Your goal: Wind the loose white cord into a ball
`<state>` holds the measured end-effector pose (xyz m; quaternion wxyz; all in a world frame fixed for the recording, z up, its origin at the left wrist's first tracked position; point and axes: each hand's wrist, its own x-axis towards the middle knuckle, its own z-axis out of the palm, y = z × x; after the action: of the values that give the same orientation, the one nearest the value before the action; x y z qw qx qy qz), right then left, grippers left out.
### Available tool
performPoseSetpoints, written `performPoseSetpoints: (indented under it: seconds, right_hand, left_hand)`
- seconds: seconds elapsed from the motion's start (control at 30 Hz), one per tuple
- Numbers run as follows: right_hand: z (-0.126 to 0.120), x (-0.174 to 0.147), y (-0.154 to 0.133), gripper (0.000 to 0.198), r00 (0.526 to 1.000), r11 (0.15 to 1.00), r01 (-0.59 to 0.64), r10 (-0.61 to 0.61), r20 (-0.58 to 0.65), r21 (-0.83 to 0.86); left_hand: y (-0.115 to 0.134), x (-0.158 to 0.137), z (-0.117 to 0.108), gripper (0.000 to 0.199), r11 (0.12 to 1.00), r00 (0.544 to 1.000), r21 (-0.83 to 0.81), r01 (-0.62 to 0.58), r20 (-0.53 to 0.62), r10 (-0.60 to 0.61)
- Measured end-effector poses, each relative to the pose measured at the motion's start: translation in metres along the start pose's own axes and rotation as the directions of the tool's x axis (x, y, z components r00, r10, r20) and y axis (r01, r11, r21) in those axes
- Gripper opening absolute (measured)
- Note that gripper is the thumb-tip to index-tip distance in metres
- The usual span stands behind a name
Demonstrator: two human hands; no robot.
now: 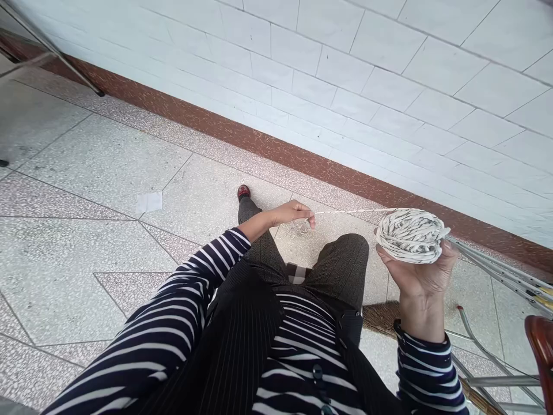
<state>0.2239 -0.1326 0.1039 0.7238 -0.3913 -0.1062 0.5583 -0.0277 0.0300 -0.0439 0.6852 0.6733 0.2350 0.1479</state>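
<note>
A wound ball of white yarn (412, 235) with dark flecks rests in my right hand (421, 276), whose fingers curl around its underside and sides. From the top of the ball a single strand (349, 211) runs left, nearly straight, to my left hand (298, 213). The fingers of that hand are pinched on the strand, in front of my left knee. Below it on the floor lies a small tangle of pale thread scraps (298, 231).
A broom (380, 318) lies by my right leg. Metal frame legs (488, 346) and a reddish-brown chair part (540, 351) stand at the right. White paper (149, 202) lies on the floor to the left. A tiled wall (328, 86) runs ahead, with a metal leg (73, 63) at upper left.
</note>
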Motion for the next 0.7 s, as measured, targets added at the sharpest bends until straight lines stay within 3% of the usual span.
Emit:
performPoseSetpoints:
  seconds: [0.23,0.4,0.57,0.7]
  right_hand:
    - [-0.002,-0.002,0.001,0.061,0.998,0.997,-0.045,0.047,0.043,-0.057]
    - [-0.002,0.001,0.006,0.049,0.993,0.994,-0.089,0.094,0.072,-0.069]
    - [0.010,0.003,0.018,0.048,0.986,0.991,-0.118,0.125,0.111,-0.065]
    - [0.016,0.003,0.013,0.047,0.991,0.995,-0.084,0.090,0.101,-0.058]
  left_hand:
    - [0.005,0.019,0.011,0.028,0.988,0.990,0.133,0.082,-0.121,-0.066]
    - [0.027,0.028,0.047,0.050,0.971,0.966,0.216,-0.103,-0.210,0.149]
    - [0.061,0.045,0.078,0.034,0.888,0.897,0.409,-0.210,-0.281,0.341]
    - [0.069,0.059,0.076,0.024,0.847,0.909,0.465,-0.258,-0.182,0.376]
